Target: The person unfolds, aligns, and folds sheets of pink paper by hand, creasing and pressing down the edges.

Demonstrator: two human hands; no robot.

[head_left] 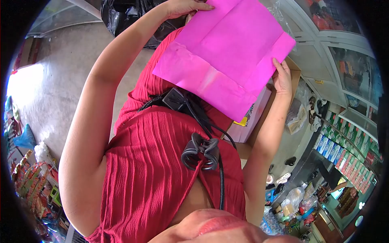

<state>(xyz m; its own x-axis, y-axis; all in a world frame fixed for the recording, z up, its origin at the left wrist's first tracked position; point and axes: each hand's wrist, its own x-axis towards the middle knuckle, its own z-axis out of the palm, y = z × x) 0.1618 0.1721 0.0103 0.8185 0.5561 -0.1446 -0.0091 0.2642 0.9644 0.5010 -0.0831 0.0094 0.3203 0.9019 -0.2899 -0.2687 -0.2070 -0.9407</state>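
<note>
A large bright pink sheet [227, 48], creased and with folded edges, is spread above my lap. My left hand [186, 7] grips its upper left edge at the top of the view, with the thumb on the front. At the right edge, my right hand [282, 79] pinches the sheet, its thumb on the front and the other fingers partly hidden behind. The sheet hides part of an open cardboard box [295, 77] beside my lap. Inside the box a pale printed item [239, 133] and a yellow piece [242, 121] show.
A black plastic bag [117, 20] lies on the grey floor [60, 52] at the top left. Glass-fronted cabinets [316, 60] stand at the right, near shelves of small boxes [356, 135]. Bagged goods [293, 202] are piled lower right. Another person's arm [338, 187] shows there.
</note>
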